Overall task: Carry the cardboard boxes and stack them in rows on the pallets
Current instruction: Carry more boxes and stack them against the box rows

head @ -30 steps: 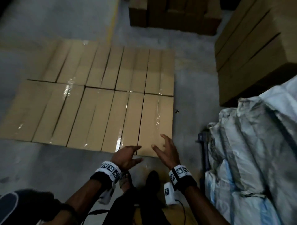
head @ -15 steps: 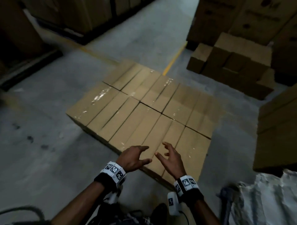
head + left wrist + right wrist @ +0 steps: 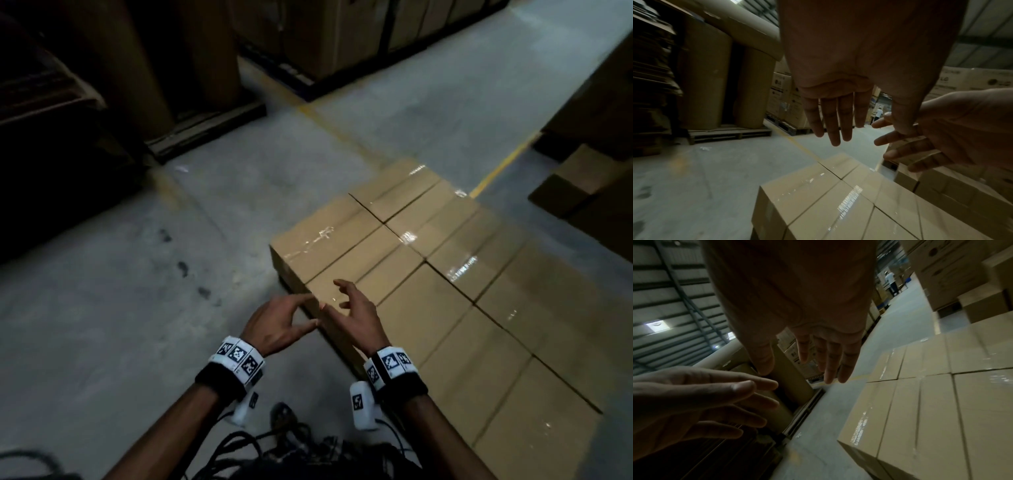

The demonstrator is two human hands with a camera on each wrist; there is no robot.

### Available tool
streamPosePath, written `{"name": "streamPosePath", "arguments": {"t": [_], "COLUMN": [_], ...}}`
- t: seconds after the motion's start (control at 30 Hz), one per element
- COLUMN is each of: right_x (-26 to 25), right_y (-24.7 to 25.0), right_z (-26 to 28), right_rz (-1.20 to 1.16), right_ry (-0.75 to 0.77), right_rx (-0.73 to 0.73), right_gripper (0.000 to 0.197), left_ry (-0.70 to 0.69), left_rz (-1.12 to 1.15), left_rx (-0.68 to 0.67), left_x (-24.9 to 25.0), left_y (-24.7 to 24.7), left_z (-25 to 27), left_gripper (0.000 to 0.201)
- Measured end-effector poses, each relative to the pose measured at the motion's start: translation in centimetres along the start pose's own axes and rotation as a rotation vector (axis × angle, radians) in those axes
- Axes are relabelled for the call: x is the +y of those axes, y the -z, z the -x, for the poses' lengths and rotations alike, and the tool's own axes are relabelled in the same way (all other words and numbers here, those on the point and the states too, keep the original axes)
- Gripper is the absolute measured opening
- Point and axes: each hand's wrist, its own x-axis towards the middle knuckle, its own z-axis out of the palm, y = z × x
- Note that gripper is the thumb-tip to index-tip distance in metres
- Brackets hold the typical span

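A flat layer of taped brown cardboard boxes (image 3: 442, 301) lies in two rows low on the floor, at the centre right of the head view; the pallet under it is hidden. My left hand (image 3: 281, 320) hovers open and holds nothing, just off the layer's near left corner. Close beside it my right hand (image 3: 356, 308) is also open and bare, above the corner box. The left wrist view shows my left hand's fingers (image 3: 834, 123) straight above the boxes (image 3: 830, 203). My right hand's fingers (image 3: 830, 360) hang straight beside the boxes (image 3: 931, 410).
Grey concrete floor (image 3: 144, 308) with yellow lines (image 3: 503, 164) spreads to the left and ahead. Tall cardboard rolls (image 3: 137, 61) on a pallet stand at the back left, large cartons (image 3: 342, 31) behind. More boxes (image 3: 589, 185) are stacked at the right. A person (image 3: 891, 283) stands far down the aisle.
My view has swung left, so the box layer slid to the right and the white sacks left the view. Both hands stayed open, held close together.
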Motion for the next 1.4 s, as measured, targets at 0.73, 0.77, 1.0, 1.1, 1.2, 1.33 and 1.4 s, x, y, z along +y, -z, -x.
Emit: {"name": "streamPosePath", "arguments": {"t": [0.73, 0.77, 1.0, 1.1, 1.2, 1.33, 1.4], "right_x": [-22.5, -23.9, -31.3, -32.9, -34.4, -37.2, -38.6], "right_y": [-14.7, -15.1, -16.8, -17.5, -18.4, -19.1, -19.2], "right_z": [-40.4, -43.0, -57.4, -62.8, -68.6, -76.8, -79.9], "right_rz": [-0.121, -0.118, -0.093, -0.106, -0.097, -0.115, -0.125], "right_ry": [0.123, 0.137, 0.161, 0.133, 0.096, 0.054, -0.004], "right_rx": [-0.106, -0.111, -0.120, -0.091, -0.042, 0.105, 0.157], "right_gripper": [0.056, 0.056, 0.057, 0.056, 0.056, 0.055, 0.055], "left_ry": [0.166, 0.166, 0.178, 0.148, 0.083, -0.047, -0.110], "left_rz": [0.054, 0.054, 0.117, 0.108, 0.089, 0.019, -0.009], "left_rx": [0.200, 0.222, 0.298, 0.250, 0.198, 0.103, 0.065], "left_x": [-22.3, -23.2, -28.9, -31.6, -34.5, -38.1, -38.9], "left_y": [29.6, 31.6, 41.1, 43.9, 47.3, 53.3, 56.1], "left_z": [-25.3, -27.3, -38.3, -43.6, -50.0, -59.7, -63.3], "left_gripper": [0.058, 0.057, 0.057, 0.058, 0.057, 0.059, 0.059]}}
